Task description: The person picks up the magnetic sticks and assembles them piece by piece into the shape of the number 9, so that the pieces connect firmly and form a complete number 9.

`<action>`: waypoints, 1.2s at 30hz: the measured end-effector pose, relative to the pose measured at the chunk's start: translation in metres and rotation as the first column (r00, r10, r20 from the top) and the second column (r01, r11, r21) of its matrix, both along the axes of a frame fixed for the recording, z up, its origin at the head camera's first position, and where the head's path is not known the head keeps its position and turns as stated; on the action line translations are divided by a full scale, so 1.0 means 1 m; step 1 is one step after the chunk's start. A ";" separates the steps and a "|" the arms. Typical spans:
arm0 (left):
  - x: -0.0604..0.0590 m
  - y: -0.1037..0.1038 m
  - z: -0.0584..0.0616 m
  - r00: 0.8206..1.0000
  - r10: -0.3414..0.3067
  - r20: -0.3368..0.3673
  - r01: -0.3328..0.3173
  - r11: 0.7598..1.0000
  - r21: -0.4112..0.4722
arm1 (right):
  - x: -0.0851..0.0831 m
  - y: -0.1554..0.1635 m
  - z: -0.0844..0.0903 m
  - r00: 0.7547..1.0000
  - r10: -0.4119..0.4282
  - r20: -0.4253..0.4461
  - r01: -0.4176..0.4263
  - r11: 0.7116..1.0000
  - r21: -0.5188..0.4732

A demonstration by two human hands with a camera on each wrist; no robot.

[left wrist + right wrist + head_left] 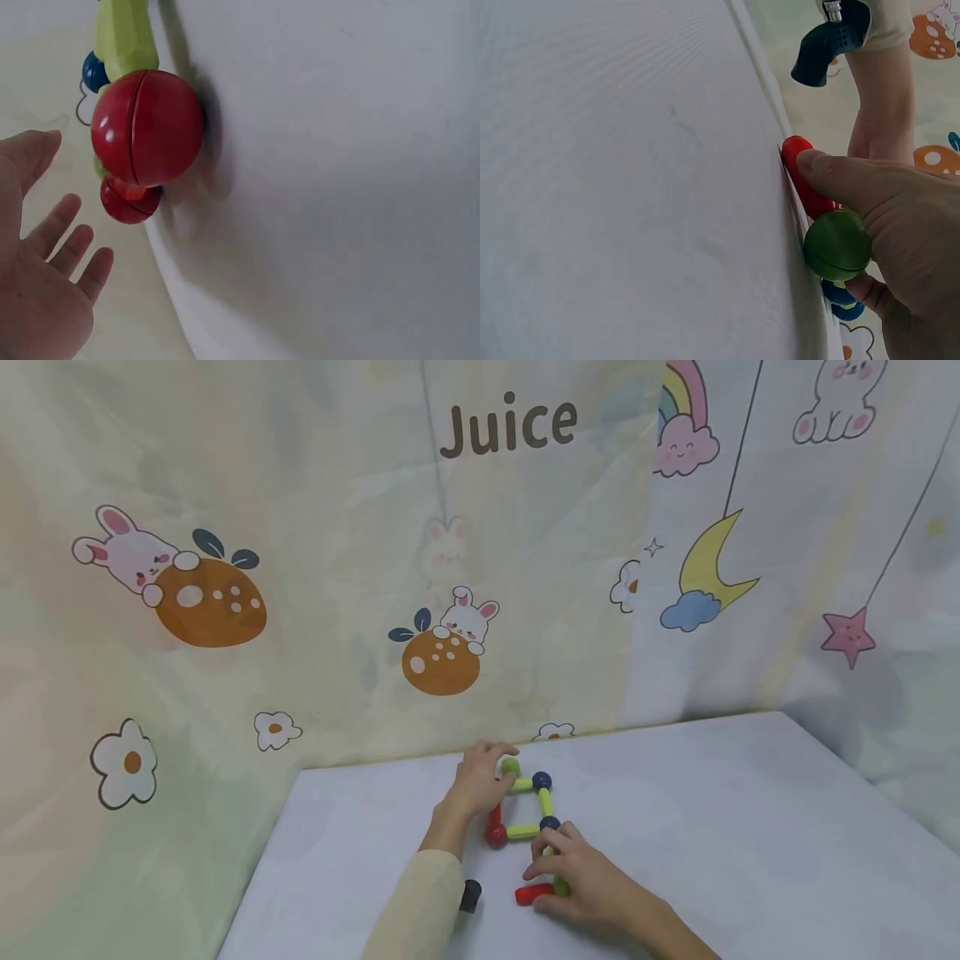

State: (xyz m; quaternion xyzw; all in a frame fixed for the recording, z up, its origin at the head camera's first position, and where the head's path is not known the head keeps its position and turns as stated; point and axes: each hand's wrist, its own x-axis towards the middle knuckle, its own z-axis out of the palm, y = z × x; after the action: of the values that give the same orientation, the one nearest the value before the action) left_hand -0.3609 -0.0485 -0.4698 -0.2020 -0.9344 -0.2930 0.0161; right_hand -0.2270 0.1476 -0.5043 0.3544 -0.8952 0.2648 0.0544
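Observation:
A four-sided frame of sticks and balls lies on the table, with a red ball (pixel 496 835), yellow-green sticks (pixel 523 832) and blue balls (pixel 542 781). Over its far left corner my left hand (pixel 478 779) reaches beside a light green ball (pixel 510 767), fingers apart and loosely bent. From the near blue ball a stick, partly hidden by fingers, runs toward a darker green ball (pixel 838 244). A red stick (pixel 533 894) adjoins that ball. My right hand (pixel 588 877) holds the red stick, thumb laid on it; its other fingers are mostly hidden in the right wrist view.
The white tabletop (pixel 720 835) extends wide to the right. Behind it hangs a printed cloth (pixel 337 568) down to the far edge. A dark wrist-worn device (pixel 470 896) sticks out beside the left sleeve (pixel 420 902).

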 end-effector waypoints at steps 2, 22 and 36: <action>-0.002 0.004 -0.003 1.000 -0.002 0.011 0.002 1.000 -0.018 | 0.000 0.000 -0.001 0.999 0.012 -0.031 -0.012 1.000 0.001; -0.015 0.022 -0.014 0.987 0.152 0.059 -0.151 0.988 -0.016 | -0.003 -0.001 -0.006 0.997 0.060 -0.048 -0.058 0.997 0.042; -0.012 0.008 -0.012 0.995 0.099 0.009 -0.099 0.990 0.095 | 0.002 0.002 -0.006 0.994 0.014 0.104 -0.013 1.000 -0.008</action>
State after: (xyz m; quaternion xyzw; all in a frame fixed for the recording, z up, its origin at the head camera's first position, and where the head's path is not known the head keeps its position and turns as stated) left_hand -0.3728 -0.0409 -0.4818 -0.1536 -0.9283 -0.3366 0.0381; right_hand -0.2247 0.1494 -0.5100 0.3458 -0.8934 0.2866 0.0073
